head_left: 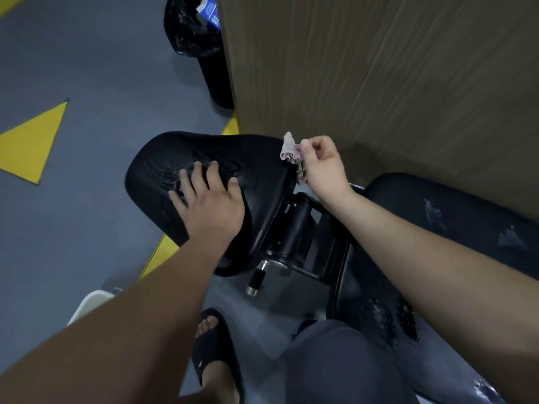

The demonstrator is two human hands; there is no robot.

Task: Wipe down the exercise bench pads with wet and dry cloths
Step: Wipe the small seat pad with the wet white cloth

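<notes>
The black seat pad point(250, 158) of the exercise bench fills the middle of the view, its surface worn and cracked. My left hand point(207, 199) rests flat on it with fingers spread. My right hand point(320, 163) is at the pad's right edge and pinches a small pale pink cloth point(290, 150) between thumb and fingers. The long back pad point(455, 217) runs off to the right under my right forearm, with scuffed, peeling patches.
A brown wood-grain wall panel point(379, 68) stands close behind the bench. A black bin with a liner point(195, 27) sits at the top. The grey floor has yellow markings point(32, 141). The bench's adjustment knob point(256, 278) sticks out below the seat. My sandalled foot point(215, 345) is below.
</notes>
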